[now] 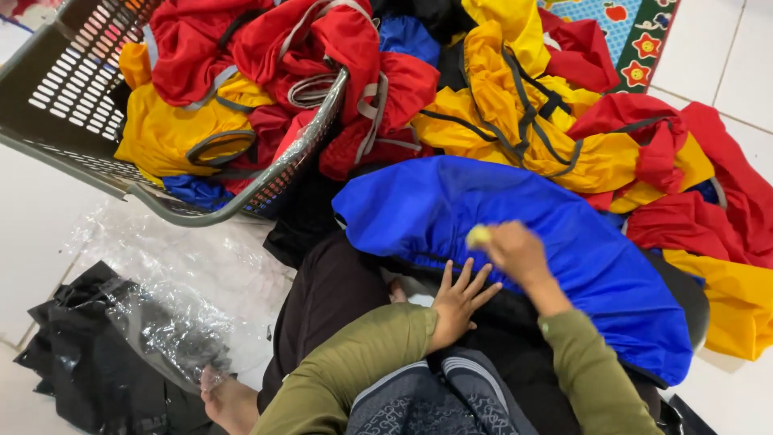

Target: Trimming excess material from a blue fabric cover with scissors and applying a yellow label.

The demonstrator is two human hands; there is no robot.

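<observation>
White tiled floor — bears grey plastic basket, heap of red, yellow, blue garments, clear plastic sheet, black bundle, patterned mat at top edge.

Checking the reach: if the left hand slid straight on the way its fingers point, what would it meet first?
Likely the right hand, just beyond the left hand fingertips, on the blue garment; depth is unclear.

blue garment is smooth thin cloth with a slight sheen, red and yellow pieces the same, grey basket matt perforated plastic, clear bag glossy crinkled film, olive sleeves matt knit, floor tiles glossy.
</observation>
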